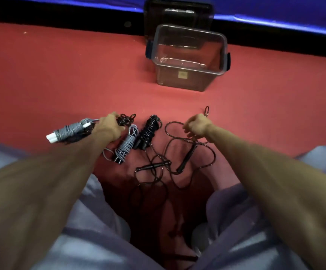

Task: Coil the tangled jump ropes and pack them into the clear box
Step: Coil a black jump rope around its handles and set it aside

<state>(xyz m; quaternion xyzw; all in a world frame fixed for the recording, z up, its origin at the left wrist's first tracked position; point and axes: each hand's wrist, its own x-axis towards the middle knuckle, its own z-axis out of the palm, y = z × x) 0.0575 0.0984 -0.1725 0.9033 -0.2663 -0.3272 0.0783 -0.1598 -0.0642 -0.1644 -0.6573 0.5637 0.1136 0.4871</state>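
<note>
At left, the left hand (107,126) clenches a grey coil (66,131) (white handles poke out left of the fist). A second grey coil (126,145) and a black coil (148,131) lie on the floor (41,75) just right of it. Further right, the right hand (197,124) curls round a loop of the loose rope (177,152), which sprawls nearer than the fingers, and the clear box (189,73) stands far off.

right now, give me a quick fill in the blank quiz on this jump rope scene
The clear box is ____.
The left hand grips a grey coiled rope with ____ handles.
The right hand pinches a loose dark rope lying on the ____ floor.
Missing words: empty, white, red.
</note>
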